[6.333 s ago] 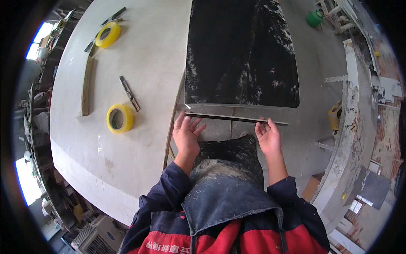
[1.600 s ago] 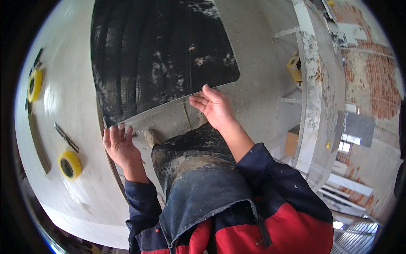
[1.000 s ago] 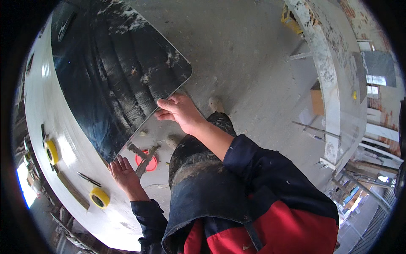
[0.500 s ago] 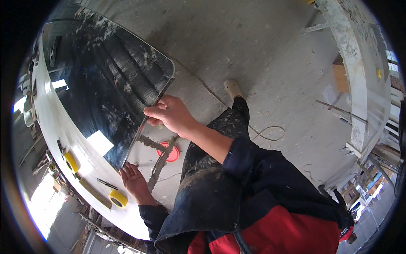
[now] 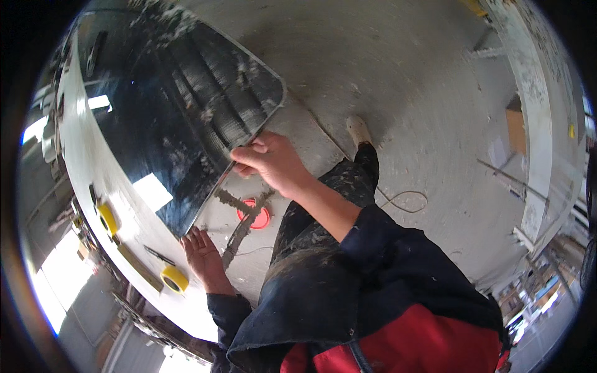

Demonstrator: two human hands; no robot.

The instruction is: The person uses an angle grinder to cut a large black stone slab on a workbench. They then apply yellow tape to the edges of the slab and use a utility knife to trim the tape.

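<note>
glass fills the upper left of the head view: a large dark pane point(image 5: 168, 118) with a rounded corner, streaked with pale residue, lying over the white table point(image 5: 99, 205) and jutting past its edge above the concrete floor point(image 5: 404, 81). the right hand point(image 5: 270, 161) grips the pane's near edge, fingers curled together over the rim and thumb below, clamped on it. the left hand point(image 5: 202, 252) rests at the table's edge near the pane's lower corner, fingers slightly apart and flat; it touches the table, though whether it also touches the glass cannot be told. two rolls of yellow tape point(image 5: 174, 278) sit on the table beside a thin dark tool point(image 5: 158, 255). below, a red disc point(image 5: 254, 216) lies on the floor by a stand leg. handling this well likely means keeping the grip on the rim firm, supporting the overhanging part evenly, and avoiding any twist.
</note>
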